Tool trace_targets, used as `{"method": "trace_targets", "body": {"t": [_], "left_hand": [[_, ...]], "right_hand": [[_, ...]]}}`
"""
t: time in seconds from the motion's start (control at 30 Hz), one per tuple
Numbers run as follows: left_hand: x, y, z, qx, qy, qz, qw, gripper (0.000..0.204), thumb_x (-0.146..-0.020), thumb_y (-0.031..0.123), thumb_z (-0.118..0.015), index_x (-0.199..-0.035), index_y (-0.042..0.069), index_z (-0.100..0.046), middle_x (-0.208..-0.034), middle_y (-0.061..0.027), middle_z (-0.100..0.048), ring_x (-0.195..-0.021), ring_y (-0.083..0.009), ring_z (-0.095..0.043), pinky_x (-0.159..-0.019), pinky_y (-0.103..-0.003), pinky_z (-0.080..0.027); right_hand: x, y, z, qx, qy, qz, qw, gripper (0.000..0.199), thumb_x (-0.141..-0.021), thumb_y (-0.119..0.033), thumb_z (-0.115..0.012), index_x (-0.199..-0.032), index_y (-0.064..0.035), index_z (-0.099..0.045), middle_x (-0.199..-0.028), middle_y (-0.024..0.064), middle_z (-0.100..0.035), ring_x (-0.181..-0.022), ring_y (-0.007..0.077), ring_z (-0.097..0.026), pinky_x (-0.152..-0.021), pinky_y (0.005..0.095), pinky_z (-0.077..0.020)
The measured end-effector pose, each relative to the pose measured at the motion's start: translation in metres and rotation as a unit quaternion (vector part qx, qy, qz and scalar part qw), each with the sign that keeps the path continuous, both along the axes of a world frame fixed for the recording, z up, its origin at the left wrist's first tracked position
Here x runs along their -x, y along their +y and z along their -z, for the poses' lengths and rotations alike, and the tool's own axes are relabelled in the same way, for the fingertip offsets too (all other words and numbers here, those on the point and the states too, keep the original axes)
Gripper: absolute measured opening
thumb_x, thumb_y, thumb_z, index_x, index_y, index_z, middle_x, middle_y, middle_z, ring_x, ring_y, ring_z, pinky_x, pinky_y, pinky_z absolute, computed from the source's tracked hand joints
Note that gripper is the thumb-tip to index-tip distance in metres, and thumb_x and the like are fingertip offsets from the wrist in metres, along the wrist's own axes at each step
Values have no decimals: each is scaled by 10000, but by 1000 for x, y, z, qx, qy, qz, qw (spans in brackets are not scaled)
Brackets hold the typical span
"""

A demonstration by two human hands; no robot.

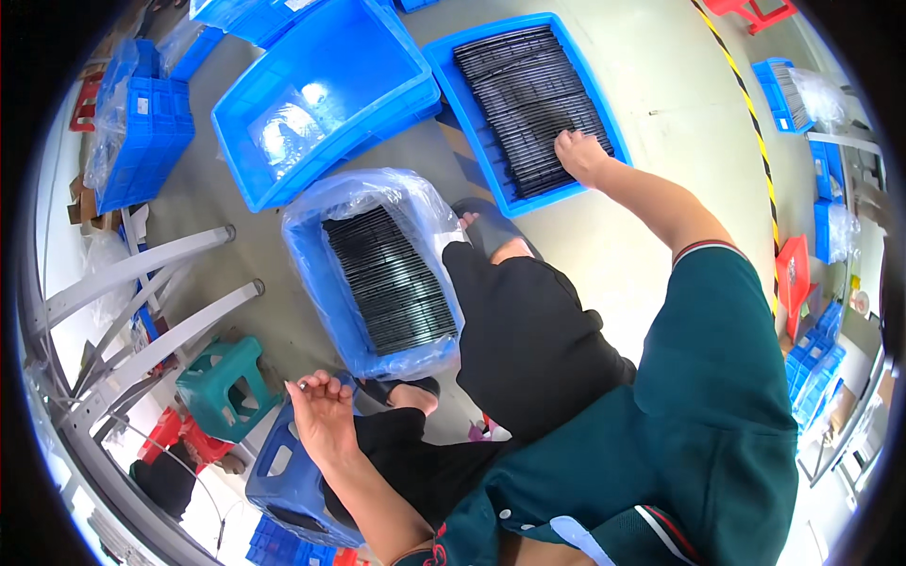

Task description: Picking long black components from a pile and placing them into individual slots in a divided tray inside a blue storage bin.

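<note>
My right arm reaches out to a blue bin [441, 58] packed with rows of thin black strips [528, 85]. There my right hand [582, 158] has its fingers bent down onto the strips near the bin's right side and looks closed on one; the fingertips are partly hidden. My left hand [324, 415] is raised at the lower left, palm up, fingers loosely curled, with nothing clearly visible in it. Between my hands stands a second blue bin [311, 247], lined with clear plastic film [420, 189] and holding similar stacked black strips [387, 283].
A large blue bin [368, 57] with clear film inside stands at the far left of the strips. Beside my left arm are a blue stool [283, 491] and a green stool [222, 387]. Grey metal legs [170, 330] jut in from the left. Yellow-black tape [750, 94] runs along the floor.
</note>
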State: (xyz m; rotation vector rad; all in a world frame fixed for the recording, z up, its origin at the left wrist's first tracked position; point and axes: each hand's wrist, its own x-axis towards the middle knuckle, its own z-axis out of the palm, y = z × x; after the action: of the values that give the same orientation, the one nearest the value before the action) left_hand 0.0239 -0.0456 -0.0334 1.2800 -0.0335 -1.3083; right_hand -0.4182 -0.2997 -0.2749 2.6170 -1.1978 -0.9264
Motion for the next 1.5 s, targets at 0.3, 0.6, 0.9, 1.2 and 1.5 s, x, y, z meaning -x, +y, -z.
{"method": "trace_targets", "body": {"t": [0.3, 0.6, 0.9, 1.2, 1.5], "left_hand": [[1, -1, -5, 18, -8, 1, 1000, 297, -932, 373, -495, -843, 92, -533, -844, -30, -509, -746, -148, -445, -680, -292, -382], [-1, 2, -6, 21, -20, -6, 1000, 274, -940, 352, -490, -841, 102, -543, -848, -37, -514, -738, -143, -455, -668, -286, -379], [-2, 9, -13, 33, -29, -10, 999, 296, -938, 371, -487, -852, 91, -532, -852, -36, -514, -753, -150, -451, -683, -294, -383], [-5, 17, -13, 50, -19, -12, 998, 276, -933, 362, -498, -851, 102, -544, -865, -38, -517, -752, -150, -457, -680, -297, -383], [-5, 25, -24, 65, -41, -28, 997, 306, -932, 364, -499, -846, 72, -533, -823, -37, -540, -744, -153, -473, -677, -299, -387]], "right_hand": [[2, -10, 5, -14, 38, -79, 996, 530, -724, -193, -639, -1181, 28, -487, -1157, 211, -496, -920, 330, -585, -673, 408, -557], [-7, -20, 28, 34, -61, -12, 998, 137, -803, -129, -538, -920, -68, -576, -885, 99, -605, -822, 276, -626, -641, 357, -531], [-6, -14, 10, 0, -66, 14, 998, 138, -814, -145, -530, -930, -86, -578, -912, 75, -619, -859, 226, -609, -678, 338, -501], [12, -6, 1, -66, -107, 66, 990, 195, -803, -83, -495, -991, -51, -538, -892, 121, -640, -877, 300, -621, -715, 388, -503], [2, 26, -26, -196, -245, 282, 907, 373, -805, -289, -631, -986, 14, -512, -941, 253, -609, -914, 417, -577, -791, 468, -452]]}}
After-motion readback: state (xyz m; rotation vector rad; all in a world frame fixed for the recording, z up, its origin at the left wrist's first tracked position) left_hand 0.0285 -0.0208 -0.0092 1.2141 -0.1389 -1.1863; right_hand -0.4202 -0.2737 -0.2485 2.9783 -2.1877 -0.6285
